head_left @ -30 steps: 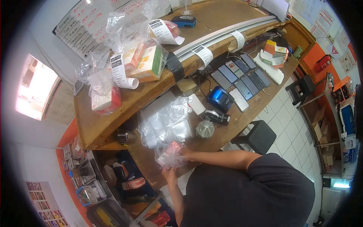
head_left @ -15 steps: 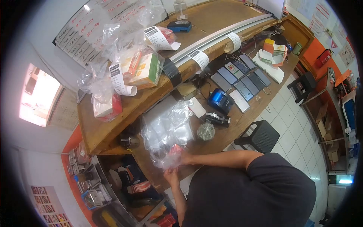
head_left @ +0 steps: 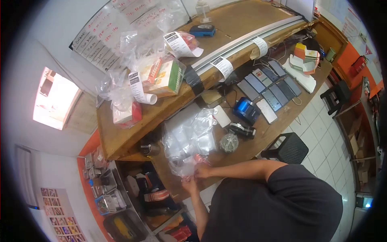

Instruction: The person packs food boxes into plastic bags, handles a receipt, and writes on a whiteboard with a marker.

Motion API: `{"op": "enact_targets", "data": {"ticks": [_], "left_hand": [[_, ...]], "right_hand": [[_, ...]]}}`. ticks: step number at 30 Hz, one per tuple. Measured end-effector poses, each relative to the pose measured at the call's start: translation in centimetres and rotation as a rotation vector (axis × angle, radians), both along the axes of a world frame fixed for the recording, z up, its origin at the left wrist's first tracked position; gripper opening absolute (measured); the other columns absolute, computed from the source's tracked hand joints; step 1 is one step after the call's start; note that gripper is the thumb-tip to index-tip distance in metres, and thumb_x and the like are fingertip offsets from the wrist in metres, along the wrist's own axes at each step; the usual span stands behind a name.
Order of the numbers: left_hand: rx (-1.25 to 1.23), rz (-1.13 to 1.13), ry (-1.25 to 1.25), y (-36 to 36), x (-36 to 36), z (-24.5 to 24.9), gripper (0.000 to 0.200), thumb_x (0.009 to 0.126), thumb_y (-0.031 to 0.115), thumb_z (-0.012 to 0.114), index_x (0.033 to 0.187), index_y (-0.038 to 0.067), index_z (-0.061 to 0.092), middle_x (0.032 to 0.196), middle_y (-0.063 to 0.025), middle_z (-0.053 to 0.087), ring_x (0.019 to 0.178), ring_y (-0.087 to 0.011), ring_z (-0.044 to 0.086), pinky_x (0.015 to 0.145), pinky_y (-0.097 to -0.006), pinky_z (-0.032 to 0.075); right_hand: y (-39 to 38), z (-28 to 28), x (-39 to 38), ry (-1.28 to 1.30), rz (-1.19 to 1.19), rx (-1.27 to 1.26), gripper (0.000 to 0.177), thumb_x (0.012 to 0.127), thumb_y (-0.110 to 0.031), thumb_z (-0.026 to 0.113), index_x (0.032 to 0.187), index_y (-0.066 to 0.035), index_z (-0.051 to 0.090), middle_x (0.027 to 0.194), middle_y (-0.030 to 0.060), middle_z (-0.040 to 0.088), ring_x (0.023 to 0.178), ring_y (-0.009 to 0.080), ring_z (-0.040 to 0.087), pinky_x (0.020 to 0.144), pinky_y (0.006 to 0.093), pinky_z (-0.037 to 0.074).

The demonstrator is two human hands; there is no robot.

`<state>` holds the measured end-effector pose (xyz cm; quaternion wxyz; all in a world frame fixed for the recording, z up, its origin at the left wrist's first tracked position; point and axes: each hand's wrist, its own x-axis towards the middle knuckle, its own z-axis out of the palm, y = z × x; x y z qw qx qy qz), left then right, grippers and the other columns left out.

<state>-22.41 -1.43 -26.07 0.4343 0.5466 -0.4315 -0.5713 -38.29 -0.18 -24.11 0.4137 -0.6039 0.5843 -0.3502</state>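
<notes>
A clear plastic bag (head_left: 182, 167) lies at the front of the desk, with something red (head_left: 202, 159) in or under the plastic beside my right hand. My left hand (head_left: 189, 184) pinches the near edge of this bag. Close by, my right hand (head_left: 203, 171) has its fingers closed on the bag too, the fingertips partly hidden. Beyond both hands, a stack of clear plastic bags (head_left: 189, 131) is spread over the desk. To the right of the stack is a round, plastic-wrapped item (head_left: 229, 142).
Several phones (head_left: 271, 99) lie in rows past a blue device (head_left: 246, 109) and a black tape dispenser (head_left: 242, 130). On the raised counter (head_left: 121, 139) stand bagged food boxes (head_left: 161, 78) with receipts. A black stool (head_left: 285, 148) stands right of the desk.
The whole view has shifted, so the scene sits further right and slightly lower. Both hands stay together at the bag, with little visible change in their hold.
</notes>
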Motion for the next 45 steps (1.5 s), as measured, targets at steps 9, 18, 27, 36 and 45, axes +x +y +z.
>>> {"op": "enact_targets", "data": {"ticks": [9,18,27,36,45], "left_hand": [[-0.135,-0.047,-0.378,0.0,0.2,-1.2,0.020,0.075,-0.001,0.067,0.094,-0.002,0.059,0.078,-0.0077,0.066,0.069,-0.0144,0.062,0.065,-0.0246,0.052],[-0.098,0.117,0.033,0.5,-1.3,-1.5,0.023,0.072,-0.007,0.066,0.094,-0.005,0.059,0.081,-0.0088,0.065,0.069,-0.0142,0.062,0.058,-0.0247,0.050],[0.090,0.160,0.047,3.6,-1.6,2.2,0.013,0.081,-0.003,0.061,0.094,-0.002,0.059,0.077,-0.0106,0.064,0.068,-0.0166,0.063,0.061,-0.0280,0.055],[0.144,-1.071,-0.121,11.2,-20.2,7.2,0.035,0.089,0.023,0.066,0.114,0.000,0.057,0.102,-0.0076,0.064,0.094,-0.0158,0.061,0.081,-0.0311,0.050],[-0.188,-0.591,-0.701,14.0,-32.4,3.6,0.092,0.079,0.035,0.073,0.140,-0.008,0.021,0.136,-0.0290,0.037,0.126,-0.0406,0.039,0.104,-0.0461,0.035]], "right_hand": [[0.7,3.1,-0.5,0.107,0.082,0.055,0.017,0.077,-0.014,0.057,0.085,0.000,0.065,0.087,0.0228,0.063,0.086,0.0400,0.061,0.078,0.0484,0.046],[1.2,0.3,-1.1,0.061,0.244,-0.057,0.017,0.079,-0.014,0.055,0.083,0.000,0.063,0.082,0.0233,0.063,0.081,0.0402,0.061,0.073,0.0491,0.046],[2.0,17.2,-19.1,-0.252,-0.185,0.014,0.013,0.082,-0.012,0.059,0.093,-0.005,0.062,0.090,0.0080,0.063,0.087,0.0163,0.059,0.077,0.0320,0.047],[-0.3,23.5,-36.1,-0.524,-0.605,-0.384,0.033,0.084,-0.010,0.068,0.113,0.000,0.055,0.097,0.0049,0.061,0.087,0.0120,0.059,0.077,0.0249,0.046],[12.6,15.9,-38.0,-0.388,-0.363,0.113,0.017,0.087,-0.012,0.064,0.099,-0.001,0.061,0.084,-0.0008,0.059,0.079,0.0055,0.053,0.069,0.0214,0.044]]}}
